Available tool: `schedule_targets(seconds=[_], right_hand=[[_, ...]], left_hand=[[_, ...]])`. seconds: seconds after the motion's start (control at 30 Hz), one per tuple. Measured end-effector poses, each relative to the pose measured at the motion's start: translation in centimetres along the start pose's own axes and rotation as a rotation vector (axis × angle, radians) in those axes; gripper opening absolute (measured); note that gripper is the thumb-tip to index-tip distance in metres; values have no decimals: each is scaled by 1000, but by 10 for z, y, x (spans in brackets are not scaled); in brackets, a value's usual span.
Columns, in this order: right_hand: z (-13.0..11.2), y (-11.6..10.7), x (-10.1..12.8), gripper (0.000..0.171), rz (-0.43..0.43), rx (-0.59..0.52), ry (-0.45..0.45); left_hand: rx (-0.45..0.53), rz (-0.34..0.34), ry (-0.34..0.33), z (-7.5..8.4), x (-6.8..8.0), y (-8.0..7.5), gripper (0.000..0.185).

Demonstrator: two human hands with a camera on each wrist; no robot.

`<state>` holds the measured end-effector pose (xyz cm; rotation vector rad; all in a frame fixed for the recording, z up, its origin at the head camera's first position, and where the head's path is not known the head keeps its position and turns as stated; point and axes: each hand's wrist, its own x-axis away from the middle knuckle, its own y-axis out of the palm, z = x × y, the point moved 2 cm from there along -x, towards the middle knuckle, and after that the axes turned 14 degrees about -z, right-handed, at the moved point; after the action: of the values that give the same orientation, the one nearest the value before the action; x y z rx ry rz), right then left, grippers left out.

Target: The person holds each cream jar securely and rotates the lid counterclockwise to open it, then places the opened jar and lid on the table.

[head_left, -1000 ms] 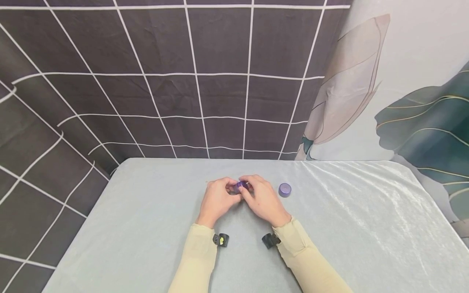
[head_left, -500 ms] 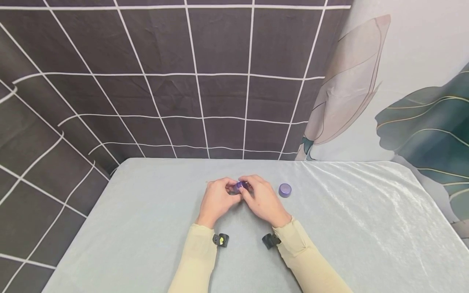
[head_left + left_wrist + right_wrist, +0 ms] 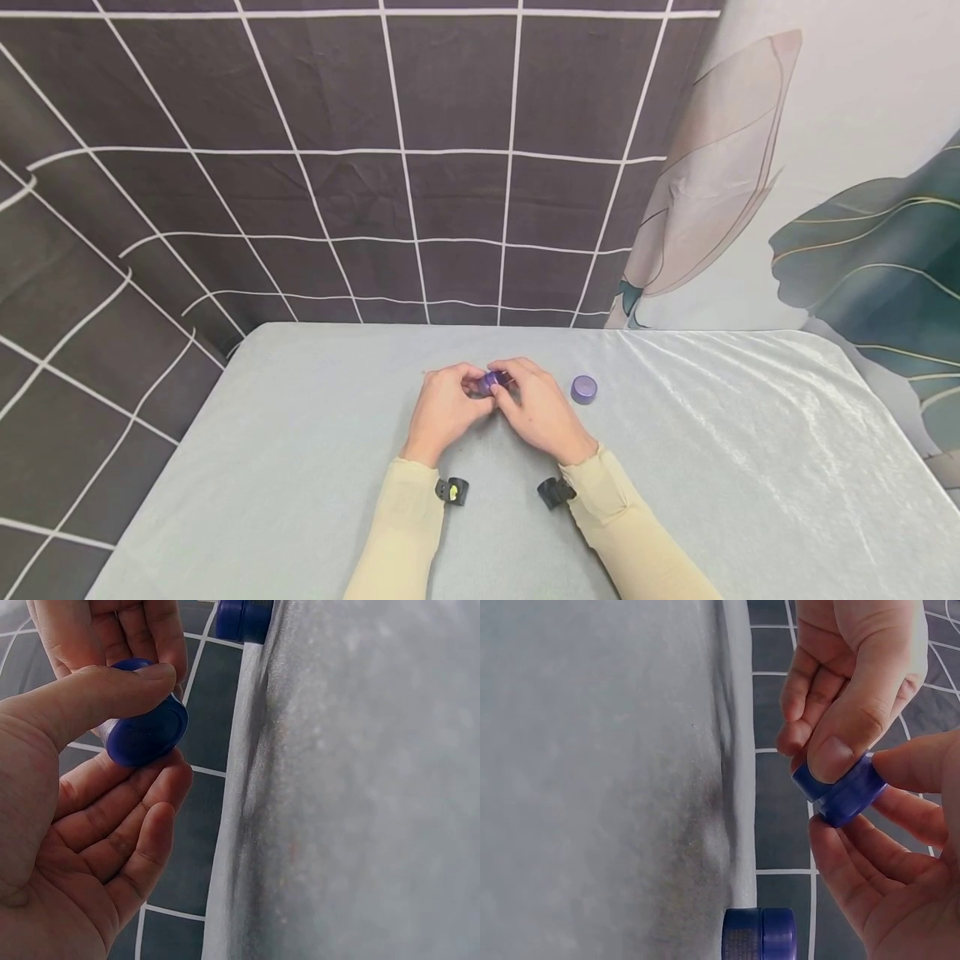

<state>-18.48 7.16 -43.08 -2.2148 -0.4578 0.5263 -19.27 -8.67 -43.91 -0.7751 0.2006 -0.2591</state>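
Note:
Between both hands a small purple jar (image 3: 491, 382) with a rounded screw-cap shape is held on its side, close over the cloth. My left hand (image 3: 447, 410) pinches one end, its thumb lying across the round flat face of the jar (image 3: 148, 736) in the left wrist view. At the other end, the fingertips of my right hand (image 3: 538, 408) grip the wider glossy band of the jar (image 3: 855, 796). A matching purple jar (image 3: 583, 389) stands upright to the right of my right hand, with fine print on its lower half (image 3: 741, 937).
A pale grey velvety cloth covers the table (image 3: 285, 483), wrinkled on the right side. Dark curtain (image 3: 450, 200) with a white grid hangs behind the far edge. A leaf-patterned curtain (image 3: 720, 192) hangs at the right. Black cameras (image 3: 454, 492) sit on the wrists.

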Motion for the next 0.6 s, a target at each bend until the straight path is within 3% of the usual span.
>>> schedule_targets(seconds=[0.6], right_hand=[[-1,-1,0,26,-8,11,-18]], left_hand=[[6,-11,-5,-1,0,-1,29]])
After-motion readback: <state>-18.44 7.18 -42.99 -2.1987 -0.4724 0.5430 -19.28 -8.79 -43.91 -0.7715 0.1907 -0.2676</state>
